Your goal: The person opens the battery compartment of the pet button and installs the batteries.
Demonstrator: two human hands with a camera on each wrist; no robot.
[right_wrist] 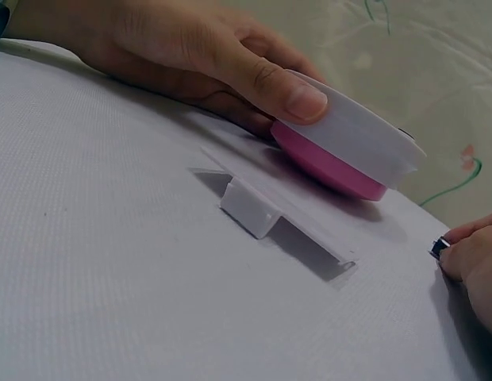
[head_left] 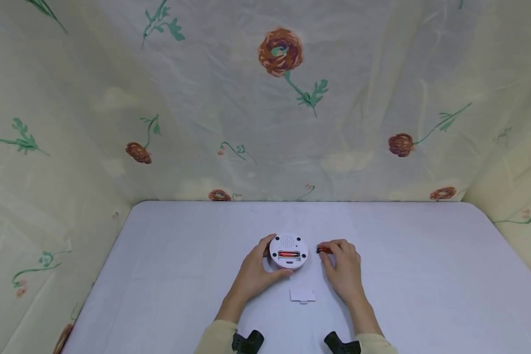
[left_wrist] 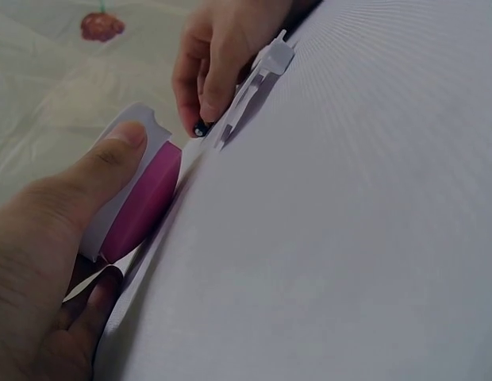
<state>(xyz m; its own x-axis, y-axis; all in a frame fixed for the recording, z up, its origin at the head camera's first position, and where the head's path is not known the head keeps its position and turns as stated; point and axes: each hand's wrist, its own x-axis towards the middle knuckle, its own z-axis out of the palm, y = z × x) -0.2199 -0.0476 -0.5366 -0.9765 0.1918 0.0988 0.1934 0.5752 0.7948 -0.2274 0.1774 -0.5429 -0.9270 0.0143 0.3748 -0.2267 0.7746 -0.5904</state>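
Note:
My left hand (head_left: 257, 275) grips a round white device (head_left: 287, 241) by its rim, its underside facing up. Small holes, dark feet and an uncovered battery compartment show on that side; a red battery (head_left: 288, 254) lies within. Pink (right_wrist: 325, 165) colours the device's lower part in the right wrist view. To the right, my right hand (head_left: 346, 271) pinches a red battery (head_left: 325, 250) with a dark end, close to the tabletop. Fingers hide most of it, so I cannot tell whether there is more than one. Between the hands, nearer me, lies the white battery cover (head_left: 303, 295).
A white cloth covers the table (head_left: 181, 246), whose far edge meets a hanging flowered curtain (head_left: 345, 147). More curtain hangs along the left and right sides. Black straps with camera mounts (head_left: 250, 341) sit at both wrists.

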